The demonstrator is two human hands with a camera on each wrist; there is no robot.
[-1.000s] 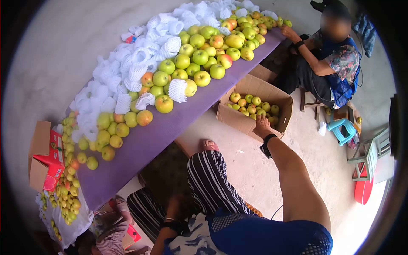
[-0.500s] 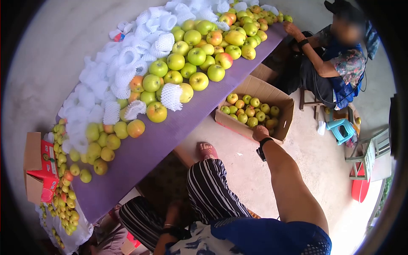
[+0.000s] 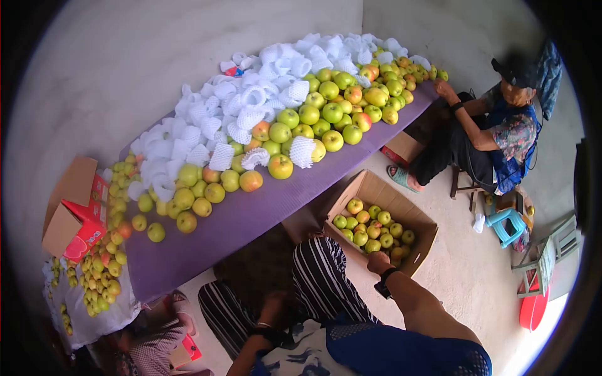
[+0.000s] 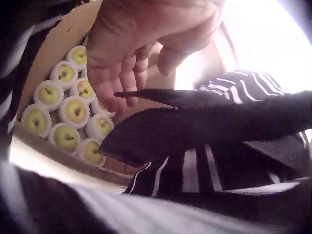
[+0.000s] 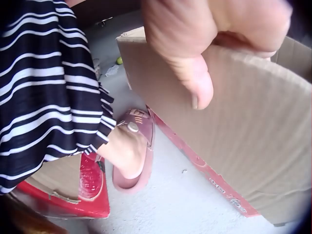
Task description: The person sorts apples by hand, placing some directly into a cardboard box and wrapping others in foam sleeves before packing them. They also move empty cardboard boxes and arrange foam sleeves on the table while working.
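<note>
My right hand [image 3: 378,263] [image 5: 209,34] grips the near edge of an open cardboard box [image 3: 396,203] [image 5: 253,126], its thumb against the outer wall and its fingers over the rim. Loose yellow-green apples [image 3: 372,232] lie inside that box. Low between the knees is my left hand [image 3: 273,307], dim in the head view. In the left wrist view this hand [image 4: 146,34] hangs with loosely bent fingers and no visible object, above another box [image 4: 58,39]. Apples in white foam nets [image 4: 74,111] sit in rows there.
A purple-covered table [image 3: 207,250] carries many apples [image 3: 332,113] and a heap of white foam nets [image 3: 251,94]. A red carton [image 3: 94,213] stands at the left. Another person [image 3: 501,125] sits at the right, near a blue stool [image 3: 506,227]; a second person is partly visible at lower left.
My right hand has moved from over the apples to the box's near edge. The head view has shifted, and table and box appear lower. My left hand stays between the knees.
</note>
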